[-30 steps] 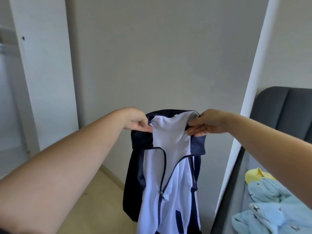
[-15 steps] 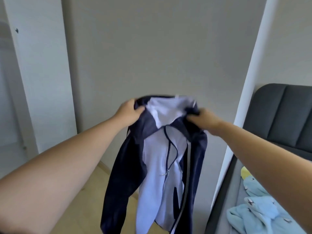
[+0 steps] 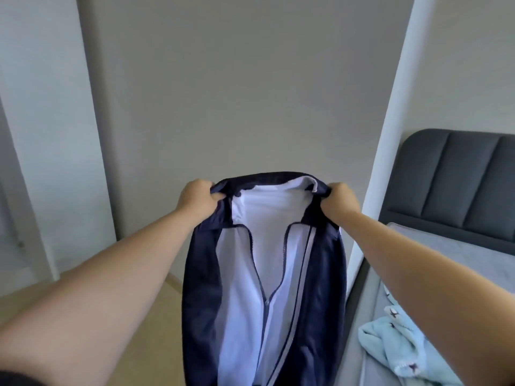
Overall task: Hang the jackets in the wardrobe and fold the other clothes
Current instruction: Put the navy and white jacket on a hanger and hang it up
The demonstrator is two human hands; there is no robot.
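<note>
Plain grey wall (image 3: 250, 93) fills the far background, with a white panel (image 3: 41, 135) at the left that may be part of the wardrobe, though we cannot tell. At the right we see a bed (image 3: 446, 254) with a dark padded headboard (image 3: 459, 179) against the far wall. A pale wooden floor (image 3: 156, 330) shows low between the arms.

Centre: the jacket (image 3: 264, 274), navy with a white front and lining, hangs in the air in front of us, its zip open at the top and closed lower down. On the near right of the bed lies a light blue fleecy garment (image 3: 395, 346), well apart from the jacket.

The left hand (image 3: 199, 197) is clamped on the left side of the collar, its fingers curled into the cloth. The right hand (image 3: 338, 200) grips the right side likewise, so the two hands are held apart with the collar spread between them.

We judge the step in hand to be opening out the jacket for hanging. No hanger is visible. The next move calls for finding one, feeding it into the shoulders through the open neck, and carrying the jacket to the wardrobe rail.
</note>
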